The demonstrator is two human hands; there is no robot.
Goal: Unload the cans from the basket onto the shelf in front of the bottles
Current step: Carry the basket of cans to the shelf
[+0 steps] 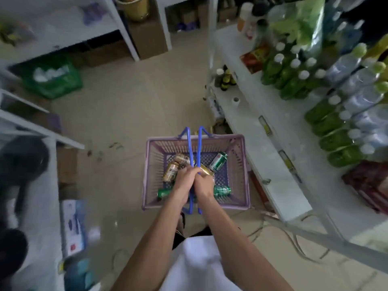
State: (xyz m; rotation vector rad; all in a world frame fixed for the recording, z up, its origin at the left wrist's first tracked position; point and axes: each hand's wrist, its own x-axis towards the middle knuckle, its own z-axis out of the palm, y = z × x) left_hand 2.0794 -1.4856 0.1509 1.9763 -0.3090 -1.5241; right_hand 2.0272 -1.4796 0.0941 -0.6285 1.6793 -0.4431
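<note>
We hold basket (237, 164) at 6 o'clock: left hand (184, 181), right hand (203, 186) fingers wrapped round blue handles (194, 143). Cans (218, 161) loose inside: rigid, smooth, likely roll; grasp round sidewall. Shelf (273, 131) at 3 o'clock.

Your two hands, left (184, 181) and right (202, 183), close on the two blue handles (194, 148) of one lilac basket (239, 164). Inside it you carry six cans, as far as the blur and your hands allow: three gold cans (171, 172) and three green cans (218, 161). On the one white shelf (273, 143) to your right stand roughly a dozen green bottles (336, 141), with several clear bottles (361, 99) behind them. One green crate (52, 76) sits on the floor.
</note>
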